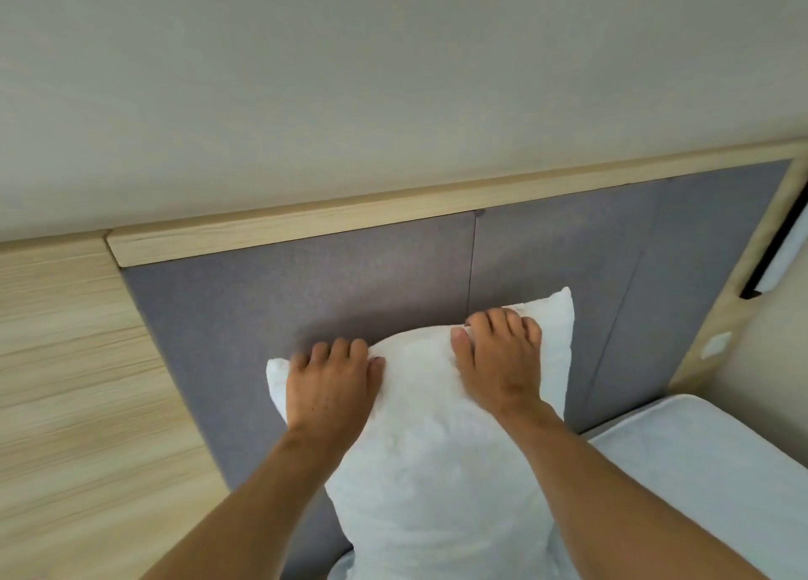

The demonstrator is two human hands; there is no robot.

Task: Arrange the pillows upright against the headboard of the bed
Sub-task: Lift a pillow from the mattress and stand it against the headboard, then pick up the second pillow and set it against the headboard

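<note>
A white pillow point(430, 461) stands upright in front of the grey padded headboard point(350, 282), its top edge close to the fabric. My left hand point(328, 382) grips the pillow's top left corner, fingers curled over the edge. On the top right part sits my right hand point(498, 356), its fingers wrapped over the upper edge. Both forearms reach in from the bottom of the view. The pillow's lower end runs out of the frame at the bottom.
A light wooden rail point(393, 210) caps the headboard, under a pale wall point(393, 76). A wood-grain panel point(74, 382) lies to the left. The white mattress point(699, 457) shows at the lower right, with a white switch plate point(715, 344) on the right frame.
</note>
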